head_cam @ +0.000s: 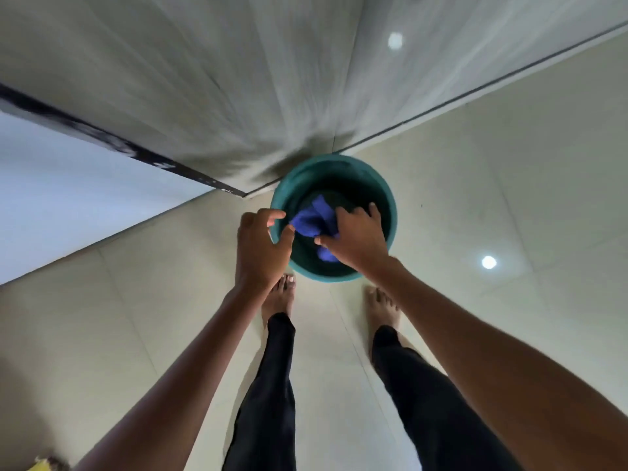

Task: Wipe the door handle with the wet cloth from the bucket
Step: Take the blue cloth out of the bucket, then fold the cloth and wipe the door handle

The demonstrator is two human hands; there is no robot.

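Right grip point(353, 237) clutches cloth point(314, 219) over bucket point(390, 212).

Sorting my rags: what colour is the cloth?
Blue; the cloth shows best in the head view, over the bucket.

1. No readable text, label, brand, number or sign anywhere in the frame.
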